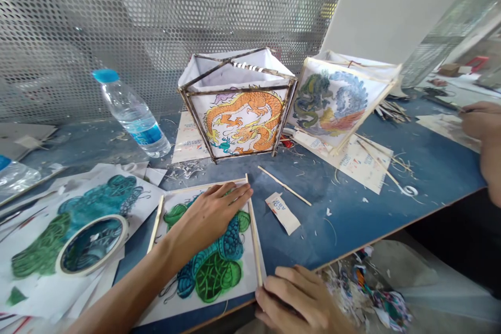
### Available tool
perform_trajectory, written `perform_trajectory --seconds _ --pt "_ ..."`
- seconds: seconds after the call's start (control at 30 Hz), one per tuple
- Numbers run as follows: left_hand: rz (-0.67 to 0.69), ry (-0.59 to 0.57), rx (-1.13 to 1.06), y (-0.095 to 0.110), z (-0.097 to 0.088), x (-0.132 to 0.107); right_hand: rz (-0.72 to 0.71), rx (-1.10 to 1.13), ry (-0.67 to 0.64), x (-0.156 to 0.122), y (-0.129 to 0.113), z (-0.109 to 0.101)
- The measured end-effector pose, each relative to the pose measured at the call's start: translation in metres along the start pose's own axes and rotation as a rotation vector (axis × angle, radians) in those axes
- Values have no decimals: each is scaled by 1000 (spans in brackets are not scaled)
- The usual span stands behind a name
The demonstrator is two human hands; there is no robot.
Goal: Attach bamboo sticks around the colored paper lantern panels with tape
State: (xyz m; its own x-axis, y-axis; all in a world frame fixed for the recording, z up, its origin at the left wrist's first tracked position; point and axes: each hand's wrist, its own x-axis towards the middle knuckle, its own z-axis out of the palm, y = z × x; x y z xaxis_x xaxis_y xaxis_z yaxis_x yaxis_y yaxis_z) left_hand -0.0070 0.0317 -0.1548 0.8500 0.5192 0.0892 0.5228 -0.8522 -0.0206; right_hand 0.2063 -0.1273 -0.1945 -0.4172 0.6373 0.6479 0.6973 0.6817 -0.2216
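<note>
The left hand point(215, 206) lies flat on green-and-blue painted white paper point(219, 271) on the blue tabletop point(307, 255); the right hand point(299, 297) curls at a thin pale wooden strip point(254, 235), grip hidden from me. Even pressure should keep it straight.

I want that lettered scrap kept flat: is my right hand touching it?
Apart. The head view shows blue tabletop between the right hand and the lettered scrap.
</note>
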Motion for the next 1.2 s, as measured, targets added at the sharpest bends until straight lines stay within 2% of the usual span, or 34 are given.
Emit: perform_trajectory --seconds 0.33,0.4,0.47,0.53,0.6,0.67,0.73,0.77,0.83,0.9,0.97,1.03,1.07,1.13,1.2 --pt "-28 -61 -14 4 1 3 56 8 60 -5 -6 3" --pt "-38 -63 -13 7 -9 0 75 10 69 -3 -8 2" --pt "-50 -56 -15 8 -30 -12 67 13 96 -3 -8 0" --pt "-76 -32 -14 4 -56 -38 44 21 137 -5 -7 -4" --pt "-175 49 30 -3 -78 -76 35 27 129 -7 -5 -8" --pt "-386 156 89 -13 -84 -122 58 39 157 -9 -4 -10" --pt "-550 139 123 -21 -73 -165 82 60 199 -10 -5 -5" --pt "-658 94 128 -23 -63 -183 94 71 251 -11 -7 -1" --pt "-734 166 148 -24 -39 -211 115 94 338 -12 -11 10" --pt "-765 189 147 -20 -20 -224 125 122 408 -13 -16 18" --pt "-770 197 137 -14 -16 -223 145 154 437 -10 -18 18" --pt "-765 240 126 -5 -26 -210 121 176 399 2 -15 5" --pt "-760 265 110 0 -35 -200 93 184 333 11 -11 -6" --pt "-734 318 44 11 -57 -176 -46 210 81 35 -2 -33" --pt "-654 358 -58 21 -77 -149 -78 215 -104 61 9 -61"
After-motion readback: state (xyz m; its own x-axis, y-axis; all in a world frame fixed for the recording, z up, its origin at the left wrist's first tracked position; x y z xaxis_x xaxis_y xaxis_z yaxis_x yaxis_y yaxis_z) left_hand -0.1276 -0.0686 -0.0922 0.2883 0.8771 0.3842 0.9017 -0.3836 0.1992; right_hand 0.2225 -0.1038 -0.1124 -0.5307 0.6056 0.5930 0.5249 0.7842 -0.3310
